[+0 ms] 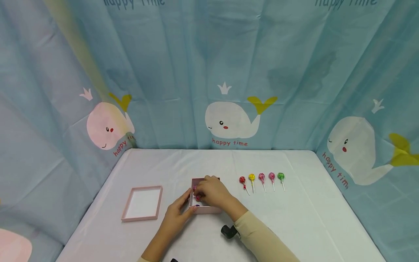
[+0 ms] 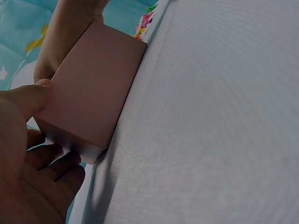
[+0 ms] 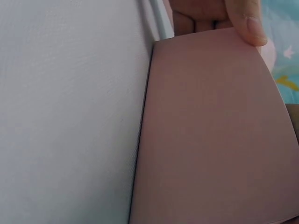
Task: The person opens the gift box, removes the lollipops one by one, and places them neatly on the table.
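An open pink box (image 1: 206,210) stands on the white table (image 1: 304,225) just below the centre of the frame in the head view. Inside it, near the left wall, a round reddish candy (image 1: 198,198) shows, with small purple bits close by; the rest of the contents is hidden under the right hand (image 1: 214,191). That hand reaches over the rim into the box, fingers bent downward; whether they pinch anything cannot be told.

The left hand (image 1: 176,215) grips the box at its near left corner, thumb on the rim and the other fingers against the left side wall, as the left wrist view also shows.

Left of the box, well apart, lies a shallow pink lid (image 1: 139,219), its white inside facing up. Right of the box, at centre right, five lollipops lie in a row, sticks toward the bottom of the frame: red (image 1: 242,179), yellow (image 1: 251,177), two pink (image 1: 261,177), green (image 1: 280,175). A blue whale-print curtain (image 1: 183,54) fills the upper frame.
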The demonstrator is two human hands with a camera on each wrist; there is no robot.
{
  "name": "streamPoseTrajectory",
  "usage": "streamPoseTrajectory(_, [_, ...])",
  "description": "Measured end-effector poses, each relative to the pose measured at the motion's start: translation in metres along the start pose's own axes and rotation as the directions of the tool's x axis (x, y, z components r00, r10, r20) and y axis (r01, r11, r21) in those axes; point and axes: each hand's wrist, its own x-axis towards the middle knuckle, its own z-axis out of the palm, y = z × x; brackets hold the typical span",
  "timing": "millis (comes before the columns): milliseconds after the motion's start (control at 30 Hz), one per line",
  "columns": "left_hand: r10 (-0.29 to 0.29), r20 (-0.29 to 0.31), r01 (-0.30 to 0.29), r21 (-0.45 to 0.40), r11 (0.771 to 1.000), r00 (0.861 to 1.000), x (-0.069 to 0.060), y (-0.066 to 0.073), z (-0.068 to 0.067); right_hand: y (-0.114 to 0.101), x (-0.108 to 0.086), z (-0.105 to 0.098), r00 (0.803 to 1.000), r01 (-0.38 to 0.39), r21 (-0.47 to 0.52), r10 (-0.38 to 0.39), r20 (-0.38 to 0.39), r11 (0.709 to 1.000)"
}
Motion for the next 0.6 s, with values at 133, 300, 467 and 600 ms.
streamPoseTrajectory(133, [0.005, -0.014, -0.005, -0.011, 1.000, 1.000, 0.0007, 0.0000, 0.0010, 0.0011, 0.0003, 0.0016, 0.999, 0.005, 0.030, -0.004, -0.034, 1.000])
streamPoseTrajectory(300, [0.032, -0.036, -0.031, 0.015, 0.999, 0.999, 0.0008, -0.0009, 0.0019, 0.0031, -0.0016, 0.0020, 0.996, -0.013, 0.114, 0.023, -0.087, 0.993])
streamPoseTrajectory(467, [0.021, -0.029, -0.021, 0.006, 1.000, 0.999, -0.0006, -0.0018, 0.0024, 0.0041, -0.0052, 0.0004, 0.986, 0.001, 0.181, 0.029, -0.165, 0.984])
streamPoseTrajectory(600, [0.027, -0.025, -0.027, 0.007, 1.000, 0.999, 0.0004, -0.0017, 0.0012, 0.0034, -0.0053, -0.0033, 0.969, 0.021, 0.216, 0.033, -0.245, 0.976])
